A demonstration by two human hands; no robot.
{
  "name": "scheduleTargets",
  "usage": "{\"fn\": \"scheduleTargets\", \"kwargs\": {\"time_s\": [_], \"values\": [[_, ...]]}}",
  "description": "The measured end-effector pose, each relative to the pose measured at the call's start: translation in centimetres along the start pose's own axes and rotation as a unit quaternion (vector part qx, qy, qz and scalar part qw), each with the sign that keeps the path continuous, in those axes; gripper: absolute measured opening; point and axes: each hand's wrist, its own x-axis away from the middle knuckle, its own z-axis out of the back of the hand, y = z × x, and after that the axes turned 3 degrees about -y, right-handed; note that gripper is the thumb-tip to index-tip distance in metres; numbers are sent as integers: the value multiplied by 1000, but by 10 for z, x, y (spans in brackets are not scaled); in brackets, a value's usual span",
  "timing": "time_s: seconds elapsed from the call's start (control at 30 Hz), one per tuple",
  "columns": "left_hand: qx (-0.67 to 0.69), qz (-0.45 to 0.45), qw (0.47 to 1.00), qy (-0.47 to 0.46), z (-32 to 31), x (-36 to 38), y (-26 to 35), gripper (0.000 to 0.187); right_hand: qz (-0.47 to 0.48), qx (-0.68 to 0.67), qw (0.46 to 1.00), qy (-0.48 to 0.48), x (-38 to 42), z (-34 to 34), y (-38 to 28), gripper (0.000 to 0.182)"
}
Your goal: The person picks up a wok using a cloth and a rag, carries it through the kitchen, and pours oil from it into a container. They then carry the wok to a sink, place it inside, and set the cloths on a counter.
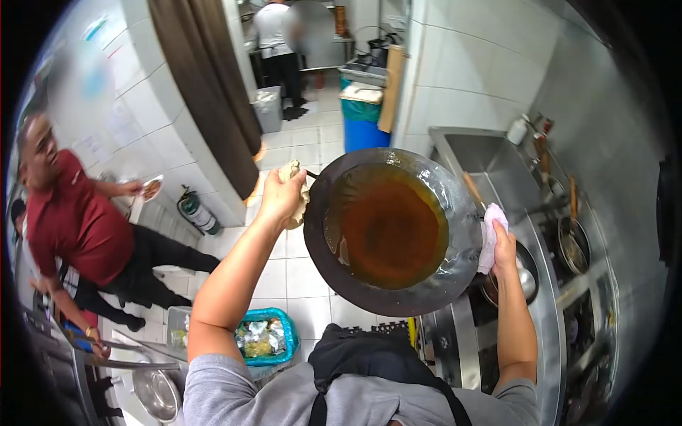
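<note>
A large dark wok (355,295) is held up in front of me, clear of the stove. Brown, oily-looking liquid (391,227) lies in it. My left hand (282,195) is closed on the wok's left side, with a crumpled beige cloth (290,170) in its grip. On the opposite side, my right hand (505,248) clasps the wok's edge through a folded pale pink cloth (492,221). The wok's handles are mostly hidden by the cloths and fingers.
To the right is a steel stove with pans (574,248) and a sink (477,150). A trash bin (293,330) stands below left. A person in a red shirt (82,213) holds a plate at left; another person (275,42) stands far back. A blue bin (366,131) is ahead.
</note>
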Motion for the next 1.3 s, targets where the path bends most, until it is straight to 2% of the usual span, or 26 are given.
{"fn": "scheduleTargets", "kwargs": {"time_s": [0.23,0.3,0.5,0.57,0.6,0.73,0.9,1.0,1.3], "values": [[-8,-12,995,95,76,-18,-26,28,-4,44,993,-111,-77,-88,33,32],[31,-24,992,120,83,-13,-31,27,-2,59,990,-126,-91,-105,38,32],[12,6,975,223,98,5,-50,20,-20,85,977,-195,-129,-144,47,29],[30,18,975,217,106,16,-57,22,-24,84,973,-214,-140,-150,54,28],[49,30,977,204,107,22,-60,24,-27,88,970,-223,-142,-156,53,28],[73,15,966,247,105,47,-79,13,-32,97,961,-257,-148,-164,64,28],[120,74,954,263,96,91,-77,14,-26,104,948,-300,-147,-170,75,28],[149,104,937,299,105,109,-100,17,-37,110,939,-323,-139,-176,79,27],[145,120,909,372,102,177,-120,18,-57,124,906,-400,-129,-207,97,26]]}}
